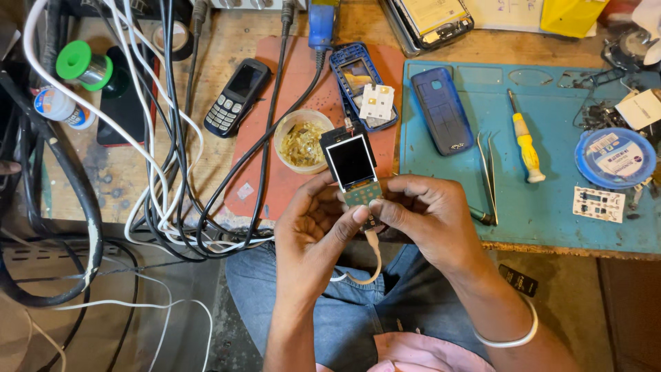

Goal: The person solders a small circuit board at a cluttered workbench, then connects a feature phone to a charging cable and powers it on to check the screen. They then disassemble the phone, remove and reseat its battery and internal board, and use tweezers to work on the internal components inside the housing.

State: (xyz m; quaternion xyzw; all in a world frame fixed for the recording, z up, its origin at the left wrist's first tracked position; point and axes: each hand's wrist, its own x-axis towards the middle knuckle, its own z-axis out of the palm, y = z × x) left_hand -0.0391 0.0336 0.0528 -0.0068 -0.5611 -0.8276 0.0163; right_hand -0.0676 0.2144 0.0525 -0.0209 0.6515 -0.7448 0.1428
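Pinching the bare phone board (356, 170) at its lower end, both hands (372, 220) are meeting mid-frame; its long axis is pointing up-frame, left hand (313, 231) and right hand (430, 213) equally near.

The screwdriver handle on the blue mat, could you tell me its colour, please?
Yellow: the screwdriver lies on the blue mat, seen in the head view.

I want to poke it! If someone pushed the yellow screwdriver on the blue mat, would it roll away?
Probably a little. The yellow screwdriver has a rounded handle and lies loose on the flat blue mat, so a sideways push could roll it. It looks small and light, likely easy to lift. Its thin metal tip seems stiff, not bendy.
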